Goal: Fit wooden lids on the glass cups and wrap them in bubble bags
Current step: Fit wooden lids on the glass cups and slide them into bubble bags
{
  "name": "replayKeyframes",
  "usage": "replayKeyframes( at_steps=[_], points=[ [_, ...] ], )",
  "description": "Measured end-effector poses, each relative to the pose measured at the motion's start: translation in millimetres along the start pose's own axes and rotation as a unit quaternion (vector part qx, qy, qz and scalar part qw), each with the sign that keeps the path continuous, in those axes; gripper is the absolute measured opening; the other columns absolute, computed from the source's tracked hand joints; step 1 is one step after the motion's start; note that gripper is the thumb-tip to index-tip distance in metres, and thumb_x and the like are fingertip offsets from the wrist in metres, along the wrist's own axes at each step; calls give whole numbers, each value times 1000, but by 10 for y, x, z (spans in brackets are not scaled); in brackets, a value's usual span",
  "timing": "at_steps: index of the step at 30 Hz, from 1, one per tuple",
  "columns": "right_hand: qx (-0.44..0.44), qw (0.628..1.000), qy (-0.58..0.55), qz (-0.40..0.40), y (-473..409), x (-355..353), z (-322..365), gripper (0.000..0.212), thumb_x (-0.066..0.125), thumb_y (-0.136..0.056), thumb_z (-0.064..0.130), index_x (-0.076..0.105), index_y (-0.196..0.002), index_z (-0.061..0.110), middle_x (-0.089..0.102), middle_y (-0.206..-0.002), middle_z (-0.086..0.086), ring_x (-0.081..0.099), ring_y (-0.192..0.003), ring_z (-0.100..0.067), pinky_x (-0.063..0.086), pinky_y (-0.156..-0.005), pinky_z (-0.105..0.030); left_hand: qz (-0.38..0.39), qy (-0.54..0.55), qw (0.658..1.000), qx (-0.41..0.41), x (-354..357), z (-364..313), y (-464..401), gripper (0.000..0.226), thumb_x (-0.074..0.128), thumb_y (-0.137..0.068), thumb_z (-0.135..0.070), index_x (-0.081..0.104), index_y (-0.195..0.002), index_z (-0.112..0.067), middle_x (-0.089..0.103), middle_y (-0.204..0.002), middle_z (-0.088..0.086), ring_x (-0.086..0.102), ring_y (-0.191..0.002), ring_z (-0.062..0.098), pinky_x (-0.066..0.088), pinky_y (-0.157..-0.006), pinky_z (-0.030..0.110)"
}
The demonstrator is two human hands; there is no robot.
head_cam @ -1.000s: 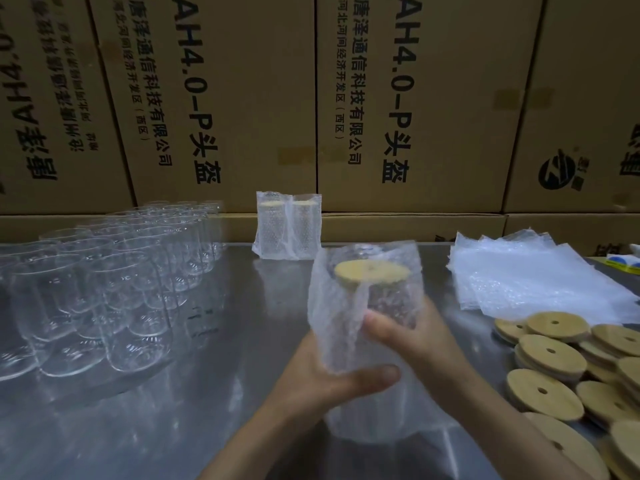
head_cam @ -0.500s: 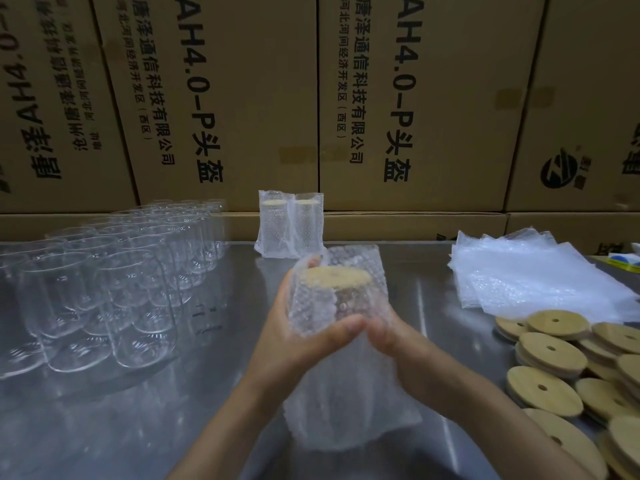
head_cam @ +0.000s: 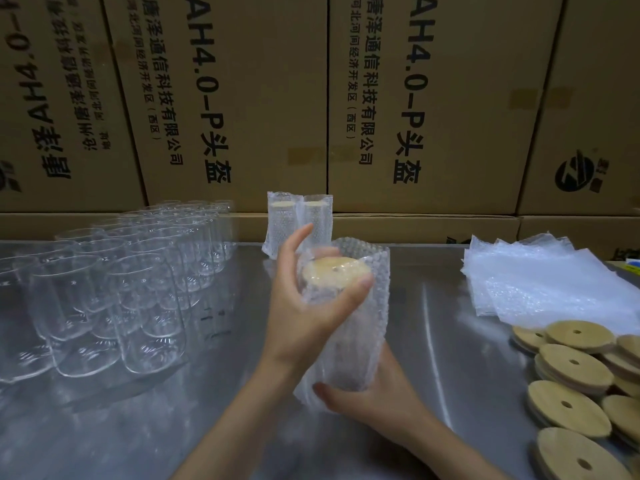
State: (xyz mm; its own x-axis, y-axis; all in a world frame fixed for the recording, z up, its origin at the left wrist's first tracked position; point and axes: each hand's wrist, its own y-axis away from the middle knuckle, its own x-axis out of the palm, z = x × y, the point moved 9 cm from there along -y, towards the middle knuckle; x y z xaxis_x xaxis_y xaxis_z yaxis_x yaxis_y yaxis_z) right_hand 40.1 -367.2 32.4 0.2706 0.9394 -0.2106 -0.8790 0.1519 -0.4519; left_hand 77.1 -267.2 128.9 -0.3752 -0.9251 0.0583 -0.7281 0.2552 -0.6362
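Nearest me, the right hand (head_cam: 374, 393) cups the bottom of the bubble bag (head_cam: 349, 327), fingers curled under its base, while the left hand (head_cam: 304, 306) grips the top, thumb pressed over the wooden lid (head_cam: 334, 271) through the film and index finger lifted free. The lidded glass cup stands nearly upright inside the bag, its long axis running from the lower hand up to the upper one, held above the steel table (head_cam: 214, 393). Half a second ago both hands clasped the upper part together; now the right has dropped to the base. Farther off stand the empty glass cups (head_cam: 114, 299) left, the loose lids (head_cam: 571, 368) and spare bags (head_cam: 554, 285) right, and two wrapped cups (head_cam: 298, 220) against the cartons (head_cam: 415, 98).
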Motion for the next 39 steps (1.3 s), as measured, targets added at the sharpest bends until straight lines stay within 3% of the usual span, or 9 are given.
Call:
replayKeyframes(
  at_steps=[4,8,11,14,19,29,31,33,39],
  points=[
    [15,999,5,-33,-90,-76,-148,88,86,-60,18,40,-134,31,58,-128,17,53,-120,3,46,-92,-14,-55,51,997,30,-105,-194,-361,48,70,-81,-35,49,-124,-34,68,-86,-10,66,-89,4,51,-77,14],
    [58,988,-22,-138,-321,-351,-337,87,92,-59,10,44,-130,22,61,-122,5,60,-113,-8,50,-89,-19,-111,35,992,47,-234,-2,-514,31,54,-89,-41,49,-119,-37,65,-105,-3,60,-98,0,43,-78,7],
    [57,965,-29,-254,-560,-670,-506,74,87,-66,9,43,-126,18,58,-121,1,58,-109,-9,45,-91,-20,-121,-66,990,-3,-283,572,-371,22,54,-93,-34,49,-114,-37,58,-107,-12,55,-103,0,41,-89,19],
    [59,939,-31,-337,-813,-953,-748,69,86,-68,12,40,-119,20,55,-112,6,56,-106,-13,42,-91,-25,-20,-251,966,-57,-276,1194,-280,39,62,-90,-20,44,-124,-28,52,-120,-6,51,-118,13,37,-100,23],
    [105,922,31,-372,-1302,-1257,-1186,75,84,-68,33,33,-122,25,50,-99,17,52,-98,-16,41,-83,-31,154,-515,838,-91,-64,1786,-292,61,43,-94,-50,23,-144,-22,29,-143,-4,34,-134,16,26,-110,30],
    [186,869,155,-432,-2170,-1681,-1735,88,79,-65,48,29,-132,21,43,-131,-16,40,-125,-34,44,-93,-44,228,-570,787,-65,154,1918,-335,60,15,-84,-66,28,-136,-38,25,-140,-16,20,-138,4,12,-118,39],
    [193,867,166,-428,-2328,-1717,-1821,90,78,-64,49,28,-134,22,43,-128,-15,37,-124,-34,44,-92,-42,237,-578,778,-71,192,1851,-352,70,13,-69,-62,50,-122,-36,45,-129,-11,44,-125,5,37,-107,50],
    [191,874,169,-413,-2483,-1731,-1902,88,77,-67,47,27,-135,21,46,-128,-12,34,-125,-32,41,-83,-38,221,-547,805,-62,195,1812,-366,53,29,-64,-57,70,-86,-32,66,-93,-9,68,-88,7,59,-71,46],
    [196,888,220,-353,-2798,-1700,-2016,86,79,-69,45,34,-133,10,52,-132,-10,50,-121,-35,44,-88,-40,193,-562,804,-21,223,1836,-359,46,34,-60,-55,72,-73,-32,67,-78,-11,70,-73,8,59,-58,42]
  ],
)
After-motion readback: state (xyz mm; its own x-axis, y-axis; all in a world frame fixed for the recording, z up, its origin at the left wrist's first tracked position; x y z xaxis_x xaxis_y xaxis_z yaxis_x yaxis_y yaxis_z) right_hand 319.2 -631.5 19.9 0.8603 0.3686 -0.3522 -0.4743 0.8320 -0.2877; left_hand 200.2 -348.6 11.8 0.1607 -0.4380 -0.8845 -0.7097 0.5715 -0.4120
